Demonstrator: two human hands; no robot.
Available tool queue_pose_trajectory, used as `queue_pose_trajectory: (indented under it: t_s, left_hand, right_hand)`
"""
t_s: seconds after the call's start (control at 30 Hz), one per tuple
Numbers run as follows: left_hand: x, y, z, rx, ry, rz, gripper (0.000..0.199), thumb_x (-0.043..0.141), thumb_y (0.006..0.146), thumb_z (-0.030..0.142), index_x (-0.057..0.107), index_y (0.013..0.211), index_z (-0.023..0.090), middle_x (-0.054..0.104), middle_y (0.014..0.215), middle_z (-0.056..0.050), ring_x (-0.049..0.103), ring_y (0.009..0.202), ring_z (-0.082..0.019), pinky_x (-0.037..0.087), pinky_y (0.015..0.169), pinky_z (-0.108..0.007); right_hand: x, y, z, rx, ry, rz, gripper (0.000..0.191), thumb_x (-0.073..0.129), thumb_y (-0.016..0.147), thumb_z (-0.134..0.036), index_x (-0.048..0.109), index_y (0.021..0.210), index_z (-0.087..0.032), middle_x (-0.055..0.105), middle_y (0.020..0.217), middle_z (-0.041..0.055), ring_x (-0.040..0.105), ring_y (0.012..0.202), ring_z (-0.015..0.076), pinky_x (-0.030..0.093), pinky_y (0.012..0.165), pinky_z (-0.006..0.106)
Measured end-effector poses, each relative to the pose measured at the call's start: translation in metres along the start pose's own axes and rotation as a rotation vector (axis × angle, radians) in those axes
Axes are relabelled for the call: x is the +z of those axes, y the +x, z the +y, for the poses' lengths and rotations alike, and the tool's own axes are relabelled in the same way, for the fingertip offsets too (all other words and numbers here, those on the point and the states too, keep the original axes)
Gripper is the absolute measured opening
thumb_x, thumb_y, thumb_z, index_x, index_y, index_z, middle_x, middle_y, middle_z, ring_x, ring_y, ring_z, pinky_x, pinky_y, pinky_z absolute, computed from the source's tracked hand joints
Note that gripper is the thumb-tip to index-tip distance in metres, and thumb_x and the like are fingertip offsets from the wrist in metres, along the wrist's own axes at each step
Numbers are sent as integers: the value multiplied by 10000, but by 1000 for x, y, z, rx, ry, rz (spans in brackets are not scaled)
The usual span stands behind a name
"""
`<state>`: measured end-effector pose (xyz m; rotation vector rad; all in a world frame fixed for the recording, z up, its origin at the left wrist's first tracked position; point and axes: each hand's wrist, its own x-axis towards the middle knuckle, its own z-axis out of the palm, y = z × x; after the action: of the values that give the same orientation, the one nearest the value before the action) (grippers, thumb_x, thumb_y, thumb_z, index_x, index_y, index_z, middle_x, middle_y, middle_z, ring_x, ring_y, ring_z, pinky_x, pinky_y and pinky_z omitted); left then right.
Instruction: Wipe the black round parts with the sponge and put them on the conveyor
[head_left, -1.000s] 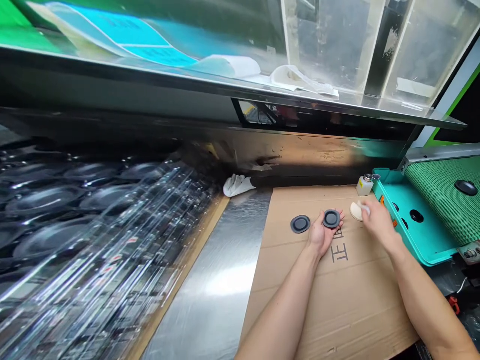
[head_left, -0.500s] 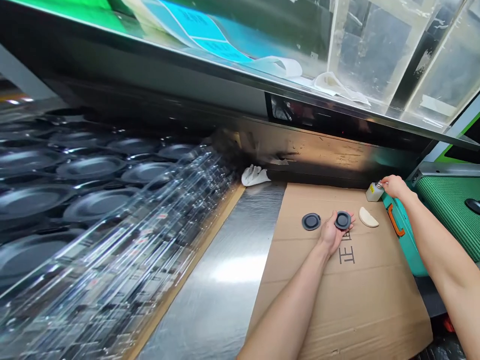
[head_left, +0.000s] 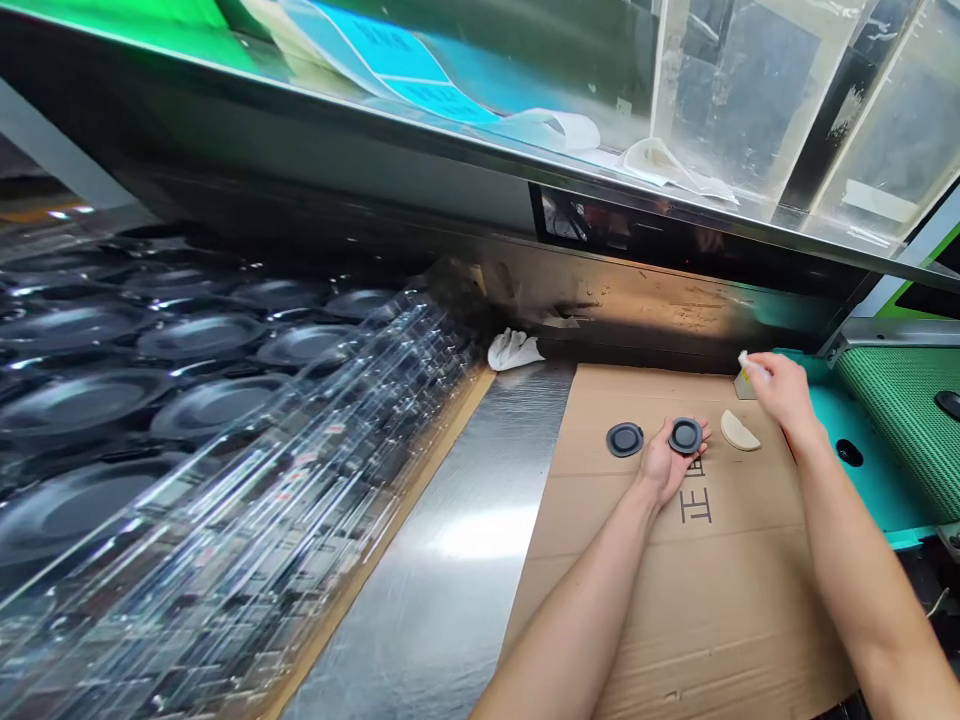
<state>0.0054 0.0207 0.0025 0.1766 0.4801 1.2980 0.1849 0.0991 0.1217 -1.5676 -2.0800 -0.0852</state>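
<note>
My left hand (head_left: 660, 468) lies palm up over the cardboard sheet (head_left: 675, 610), its fingers supporting a dark grey round disc (head_left: 685, 436) with a raised rim. A similar dark disc (head_left: 625, 439) rests on the cardboard just left of that hand. To the right lies a cream half-round pad (head_left: 740, 431). My right hand (head_left: 784, 388) is closed in a pinch on a small white piece (head_left: 743, 360), its kind unclear. Beside those fingers stands a small pale bottle (head_left: 743, 387), partly covered by them.
Clear plastic trays with black round dishes (head_left: 199, 338) fill the left side. A crumpled white glove-like item (head_left: 514, 349) lies by the back wall. At right are a teal surface with a black round piece (head_left: 849, 452) and a green mesh belt (head_left: 907, 400).
My right hand has moved slightly left from the bottle's top, and a white piece now shows at its fingertips. My right forearm has swung left, covering the orange handle. My left hand stays put.
</note>
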Motion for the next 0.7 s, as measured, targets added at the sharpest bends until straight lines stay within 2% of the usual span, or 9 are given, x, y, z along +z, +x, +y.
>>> queue_pose_trajectory:
  t_s: [0.13,0.2,0.27,0.33,0.47,0.6,0.7]
  left_hand:
    - [1,0,-3,-12,-21,-5,336,413,1021,334,671,969,125,746,1041,-144,697,1047,-245,553,902,-380]
    - [1,1,-4,-35,-30,-20,339,413,1019,314,685,945,124,746,1025,-140,682,1090,-239,525,996,-382]
    - [0,1,-6,-53,-31,-29,356,419,1015,322,697,952,107,737,1052,-157,667,1134,-247,496,1054,-379]
    - [-2,2,-7,-38,-13,-20,336,445,1007,319,701,977,103,733,1083,-156,655,1161,-252,480,1082,-387]
    - [-7,2,-11,11,63,-1,287,459,1012,292,695,993,129,741,1087,-125,644,1188,-240,487,1080,-411]
    - [-10,1,-11,13,110,-5,307,471,1011,313,700,996,109,735,1125,-157,644,1193,-257,496,1071,-433]
    - [-11,0,-11,0,101,-15,285,501,994,296,706,1020,99,725,1160,-168,636,1212,-257,471,1102,-421]
  right_hand:
    - [56,-75,-37,-145,286,-73,244,570,924,-292,741,1083,-221,733,1003,61,662,927,198,500,861,297]
    - [79,-97,-49,-192,351,-68,237,550,934,-267,738,1064,-207,708,976,74,647,928,201,503,855,303]
    - [92,-104,-54,-263,366,-78,243,524,954,-257,735,1064,-208,677,953,75,625,949,202,494,865,304]
    - [96,-100,-54,-283,319,-77,255,503,976,-258,728,1088,-212,650,937,72,604,944,201,482,862,303]
    - [90,-95,-46,-148,134,-40,270,471,1000,-251,707,1124,-204,635,951,80,579,913,205,460,842,307]
    - [85,-113,-47,-76,1,-89,242,471,987,-222,702,1040,-173,638,946,101,568,911,230,445,842,329]
    - [85,-125,-54,-99,66,-113,202,496,965,-200,692,1008,-183,640,965,94,571,925,224,448,834,314]
